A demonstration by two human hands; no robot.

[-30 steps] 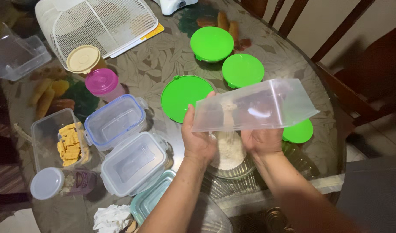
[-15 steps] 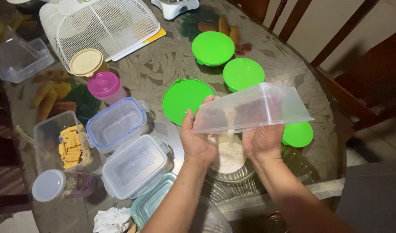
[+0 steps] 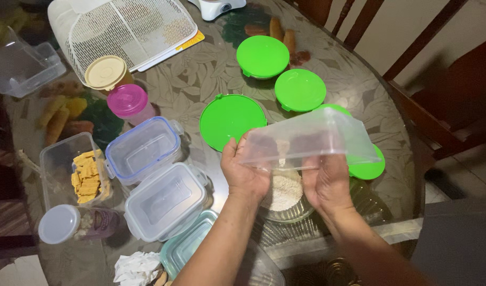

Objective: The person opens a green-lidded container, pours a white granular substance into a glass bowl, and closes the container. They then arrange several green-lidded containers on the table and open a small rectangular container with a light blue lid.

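Our left hand (image 3: 244, 172) and right hand (image 3: 328, 182) both grasp the clear plastic container (image 3: 306, 140), fingers wrapped on its near edges, tilted so pale powder falls into the glass bowl (image 3: 283, 198) just below them. We judge a steady tilt centred over the bowl best, well clear of the green lids (image 3: 231, 119) beyond on the bench (image 3: 200, 74).

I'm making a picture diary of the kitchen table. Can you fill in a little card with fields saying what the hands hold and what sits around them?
left hand: grips the near end of the clear rectangular plastic container
right hand: supports it from below
container tilt: tipped over the glass bowl
bowl contents: pale powder
behind the hands: round green plastic lids
to the left: clear lidded boxes with blue rims
table: glass top with leaf pattern
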